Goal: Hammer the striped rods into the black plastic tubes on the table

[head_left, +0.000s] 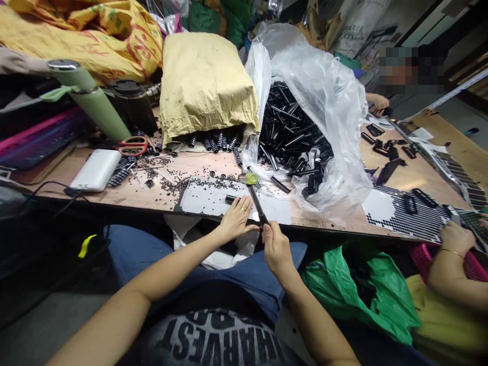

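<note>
My left hand (236,219) reaches over the table's front edge, its fingers laid nearly straight across a short black tube (230,200) and holding it down. The thumb sticks out to the right. Part of the tube is hidden beneath the fingers. In my right fist (277,246) is the dark handle of a hammer (257,202), raised just right of the left hand. The hammer's head has a yellow-green face. Under the left hand lies a pale flat board (206,201), with tiny black beads (168,183) scattered on and beside it.
A yellow paper sack (208,86) spills studded black tubes (219,142). To its right, a clear plastic bag (324,96) holds black tubes (290,132). Scissors (133,146), a white box (96,170) and a green bottle (89,104) stand left. A co-worker's hand (457,238) is at right.
</note>
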A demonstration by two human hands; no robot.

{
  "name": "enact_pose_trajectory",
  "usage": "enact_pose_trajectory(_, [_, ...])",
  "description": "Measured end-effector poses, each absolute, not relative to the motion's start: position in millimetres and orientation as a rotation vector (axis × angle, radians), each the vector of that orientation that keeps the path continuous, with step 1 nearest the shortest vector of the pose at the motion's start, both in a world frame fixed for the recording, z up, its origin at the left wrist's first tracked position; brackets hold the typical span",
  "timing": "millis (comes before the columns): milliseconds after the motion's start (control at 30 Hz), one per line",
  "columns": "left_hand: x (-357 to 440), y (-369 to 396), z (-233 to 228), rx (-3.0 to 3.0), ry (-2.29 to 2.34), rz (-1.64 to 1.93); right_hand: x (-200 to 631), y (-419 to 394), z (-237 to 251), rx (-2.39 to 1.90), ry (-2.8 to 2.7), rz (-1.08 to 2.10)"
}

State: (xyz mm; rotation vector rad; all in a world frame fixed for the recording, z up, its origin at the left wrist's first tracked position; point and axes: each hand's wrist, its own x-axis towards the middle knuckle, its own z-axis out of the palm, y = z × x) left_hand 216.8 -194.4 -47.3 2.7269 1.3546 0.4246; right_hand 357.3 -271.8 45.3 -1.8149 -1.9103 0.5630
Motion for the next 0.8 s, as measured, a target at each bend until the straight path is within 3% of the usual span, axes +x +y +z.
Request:
enact_pose_trajectory(333, [215,-163,-39,2.596,1.327,0.493,347,-241,27,-1.955,-2.178,0.504])
enact_pose_trajectory(533, [196,-164,-6,2.383,1.288,0.510,413,-213,21,-2.245,-1.966,0.152])
enact_pose_trajectory(633, [158,-115,2,2.108,1.669,0.611,449,-194,-1,-2.415,-1.915,-0.009])
enact_pose_trajectory(800, [88,-2,13,1.711,2.246,0.758,471,-173,-34,-2.309,-1.982,-0.356])
